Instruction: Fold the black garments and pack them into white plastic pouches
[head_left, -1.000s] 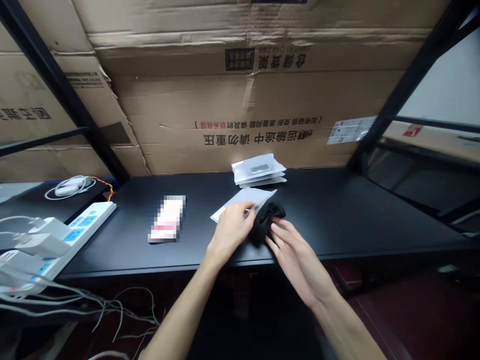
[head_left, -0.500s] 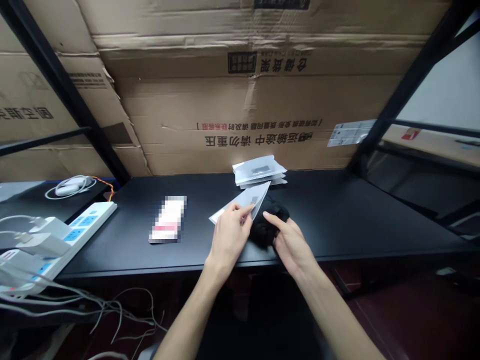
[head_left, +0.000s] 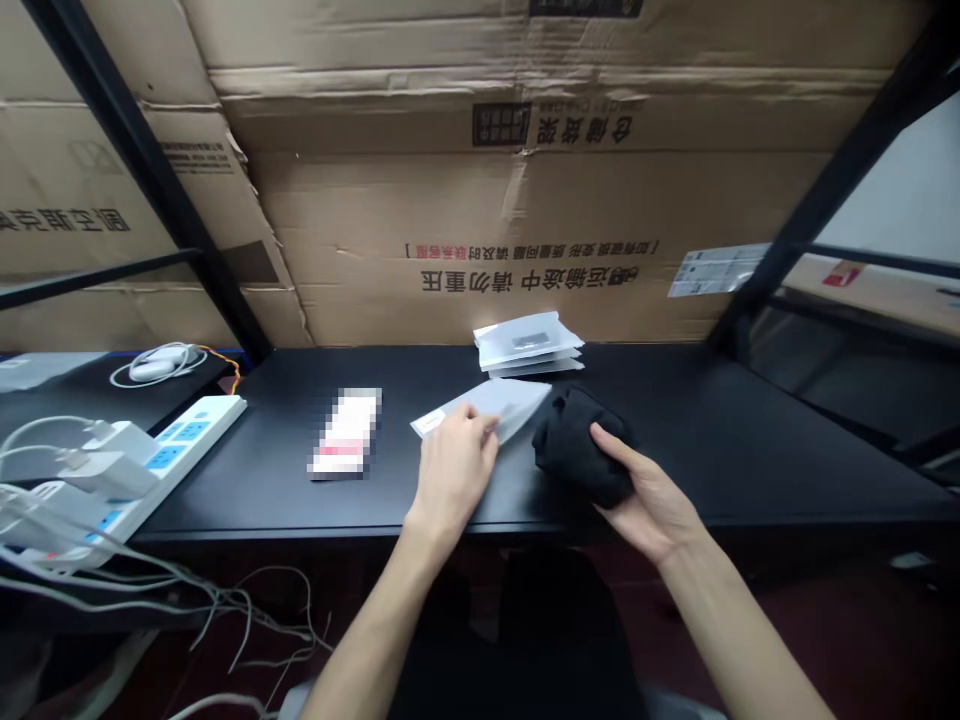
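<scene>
Both hands engaged: bag at the left, cloth at the right

The left hand (head_left: 454, 470) is curled, thumb and fingertips drawn together in a pinch on the near edge of a translucent plastic bag (head_left: 525, 393). The fingers partly cover the contact. The right hand (head_left: 654, 505) is gripping a black cloth bundle (head_left: 581, 445), its thumb laid across the near right side and the other fingers largely hidden beneath. The bundle is just right of the bag, over the front half of the black table (head_left: 750, 450); whether its underside touches the surface cannot be determined.

The bag lies slanted, with a white strip at its left end. Directly behind it, a stack of similar bags (head_left: 529, 342) sits near the back edge, a dark patch visible on the top one. Left of the hands, well apart from them, a flat rectangular object (head_left: 346, 435) lies on the table, its face obscured by pixelation.

At the far left is a white power strip (head_left: 191, 428) with several plugs fitted. Printed cardboard (head_left: 360, 200) stands behind the table.
</scene>
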